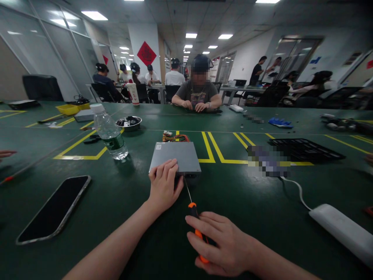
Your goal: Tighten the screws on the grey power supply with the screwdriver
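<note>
A grey metal computer power supply [182,153] lies flat on the green table, with bundled coloured wires [176,137] coming out at its far side. My left hand [164,182] grips its near left corner, fingers over the top and thumb down at the front face. Held in my right hand [223,243] is an orange and black screwdriver [192,210]. Its thin shaft points up and away to the front face of the power supply, close to my left thumb. Whether the tip sits in a screw is too small to tell.
Left of the power supply stands a water bottle [110,134], with a metal bowl [128,123] of small dark parts behind it. A phone [55,210] lies at near left. On the right are a black tray [305,149] and a white power strip [342,229]. A person [198,91] sits opposite.
</note>
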Available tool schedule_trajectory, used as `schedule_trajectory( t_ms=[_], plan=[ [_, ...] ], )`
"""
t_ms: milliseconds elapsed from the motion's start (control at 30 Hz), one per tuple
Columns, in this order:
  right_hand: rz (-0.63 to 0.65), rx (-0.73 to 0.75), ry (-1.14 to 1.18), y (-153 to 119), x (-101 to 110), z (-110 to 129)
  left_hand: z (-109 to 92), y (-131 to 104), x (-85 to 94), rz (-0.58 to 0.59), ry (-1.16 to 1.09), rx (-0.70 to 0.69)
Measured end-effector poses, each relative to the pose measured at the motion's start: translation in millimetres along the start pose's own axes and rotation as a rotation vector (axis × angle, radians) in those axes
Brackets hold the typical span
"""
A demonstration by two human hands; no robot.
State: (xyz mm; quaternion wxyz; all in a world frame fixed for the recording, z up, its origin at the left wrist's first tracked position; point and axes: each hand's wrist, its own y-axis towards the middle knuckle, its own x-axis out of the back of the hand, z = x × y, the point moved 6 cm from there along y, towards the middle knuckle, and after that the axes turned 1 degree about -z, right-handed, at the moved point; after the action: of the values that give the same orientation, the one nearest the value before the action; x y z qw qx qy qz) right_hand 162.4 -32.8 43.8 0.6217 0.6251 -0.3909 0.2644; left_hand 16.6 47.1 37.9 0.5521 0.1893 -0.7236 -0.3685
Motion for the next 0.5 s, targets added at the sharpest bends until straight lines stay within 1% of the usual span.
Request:
schedule_trajectory(
  t_ms=[133, 233, 300, 433, 500],
  plan=[
    [0.032, -0.050, -0.019, 0, -7, 0, 1, 0, -0.5, 0.007, -0.006, 0.003],
    [0.030, -0.105, 0.038, -4, -12, -3, 1, -1, -0.7, 0.008, -0.010, 0.002],
    [0.056, -0.130, 0.090, -5, -14, -5, 0, -1, -0.3, 0.004, -0.008, 0.001],
    [0.177, -0.074, 0.102, -2, -15, 0, -1, 0, 0.2, 0.011, -0.006, -0.001],
    [0.161, -0.046, 0.064, 0, -12, 2, 0, 0, -0.1, 0.020, -0.010, 0.003]
  ],
)
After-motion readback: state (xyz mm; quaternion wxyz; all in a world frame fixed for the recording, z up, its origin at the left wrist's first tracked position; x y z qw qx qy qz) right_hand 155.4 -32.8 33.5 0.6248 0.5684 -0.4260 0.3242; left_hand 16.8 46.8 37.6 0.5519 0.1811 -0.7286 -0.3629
